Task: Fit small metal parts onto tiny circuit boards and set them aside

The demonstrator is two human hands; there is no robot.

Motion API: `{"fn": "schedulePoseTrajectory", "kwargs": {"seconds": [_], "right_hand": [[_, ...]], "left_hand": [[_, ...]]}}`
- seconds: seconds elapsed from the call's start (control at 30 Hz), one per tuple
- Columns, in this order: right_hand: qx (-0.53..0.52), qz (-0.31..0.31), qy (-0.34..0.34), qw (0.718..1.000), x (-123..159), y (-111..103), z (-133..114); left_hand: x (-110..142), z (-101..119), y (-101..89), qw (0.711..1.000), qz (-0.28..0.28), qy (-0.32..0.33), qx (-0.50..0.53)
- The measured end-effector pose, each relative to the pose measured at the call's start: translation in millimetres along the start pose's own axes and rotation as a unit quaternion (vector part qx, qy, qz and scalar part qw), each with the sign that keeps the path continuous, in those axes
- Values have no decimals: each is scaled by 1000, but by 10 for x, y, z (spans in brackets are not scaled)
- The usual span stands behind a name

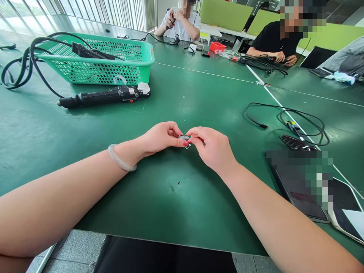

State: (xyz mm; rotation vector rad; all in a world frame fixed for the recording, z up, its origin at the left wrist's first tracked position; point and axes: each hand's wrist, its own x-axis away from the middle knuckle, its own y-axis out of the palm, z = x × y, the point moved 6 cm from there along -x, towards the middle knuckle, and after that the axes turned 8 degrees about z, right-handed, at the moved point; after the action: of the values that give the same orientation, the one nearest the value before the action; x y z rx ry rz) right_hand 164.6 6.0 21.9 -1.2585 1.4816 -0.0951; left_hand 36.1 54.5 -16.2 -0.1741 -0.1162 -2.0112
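My left hand (163, 138) is closed, its thumb and fingertips pinching a small grey, flat part (184, 137) just above the green table. My right hand (212, 148) pinches at the right end of that same part, thumb and forefinger pressed together. The part is too small to name and is half hidden by the fingers. Right below the fingertips shows a tiny silvery frame-shaped piece (188, 146); whether it lies on the table or hangs from the held part, I cannot tell. Farther back on the left lies a black electric screwdriver (102, 97).
A green plastic basket (113, 72) with another black tool and thick cables stands at the back left. On the right lie a coiled black cable (284, 106) and a dark tablet-like device (295, 185). Two people sit across the green table (159, 212), a red box (217, 46) between them.
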Motion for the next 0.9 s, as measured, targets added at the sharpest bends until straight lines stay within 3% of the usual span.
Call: {"fn": "schedulePoseTrajectory", "kwargs": {"seconds": [0.3, 0.47, 0.6, 0.67, 0.77, 0.9], "right_hand": [[91, 7, -142, 986, 20, -13, -145], [105, 42, -150, 982, 15, -21, -160], [93, 55, -152, 982, 7, -36, -149], [73, 53, -121, 989, -3, -47, -107], [2, 47, 4, 999, -14, -66, 40], [-133, 17, 183, 974, 31, -19, 270]], "left_hand": [[15, 62, 12, 999, -1, 37, -20], [15, 121, -6, 995, 30, 85, -40], [22, 119, 8, 996, 19, 83, -26], [26, 110, 20, 998, 3, 70, -2], [34, 97, 45, 998, -28, 50, 38], [37, 67, 63, 996, -48, 20, 71]]}}
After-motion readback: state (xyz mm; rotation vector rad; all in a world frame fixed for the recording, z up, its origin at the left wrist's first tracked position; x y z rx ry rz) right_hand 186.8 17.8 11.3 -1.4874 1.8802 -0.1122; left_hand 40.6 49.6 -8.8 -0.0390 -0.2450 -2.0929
